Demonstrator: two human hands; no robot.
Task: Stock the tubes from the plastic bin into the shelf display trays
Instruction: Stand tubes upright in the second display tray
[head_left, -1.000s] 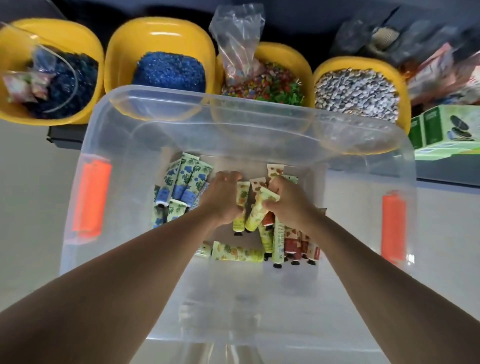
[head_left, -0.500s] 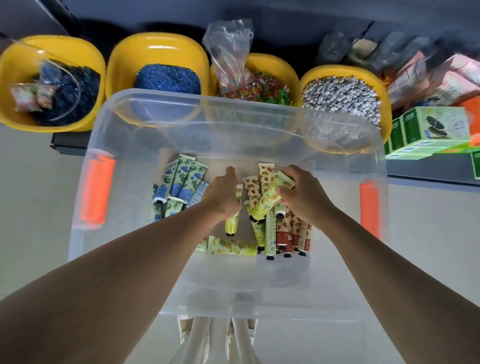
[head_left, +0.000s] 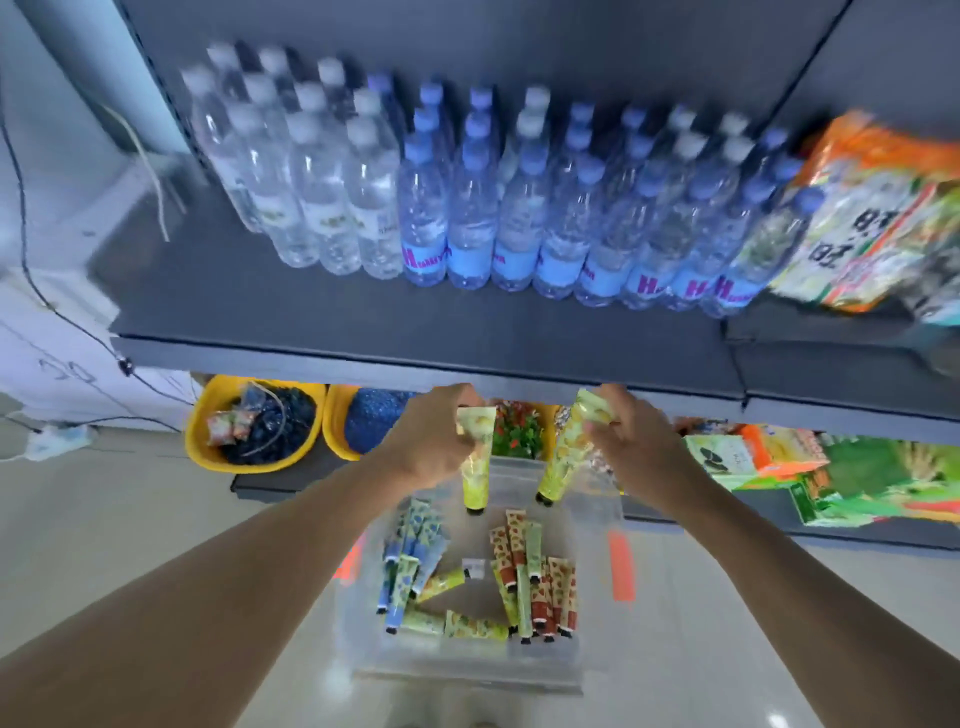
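My left hand (head_left: 428, 439) grips a yellow-green tube (head_left: 477, 470) by its flat end, cap hanging down. My right hand (head_left: 631, 439) holds a second yellow-green tube (head_left: 563, 462) the same way. Both hands are raised above the clear plastic bin (head_left: 597, 660), just below the front edge of the dark shelf (head_left: 415, 358). In the bin lie several more tubes: a blue-green bunch (head_left: 413, 551) on the left, red-patterned ones (head_left: 540, 582) on the right, and yellow ones (head_left: 467, 626) near the front. No display tray is in view.
Rows of water bottles (head_left: 467, 208) stand on the dark shelf, with snack bags (head_left: 872, 218) at its right. Below it sit yellow bowls (head_left: 208, 447) of beads and green boxes (head_left: 737, 457). A power strip (head_left: 57, 439) with cables lies on the floor at the left.
Both hands have lifted out of the bin, each with a yellow-green tube. The view has tilted up and back, bringing the bottle shelf into sight.
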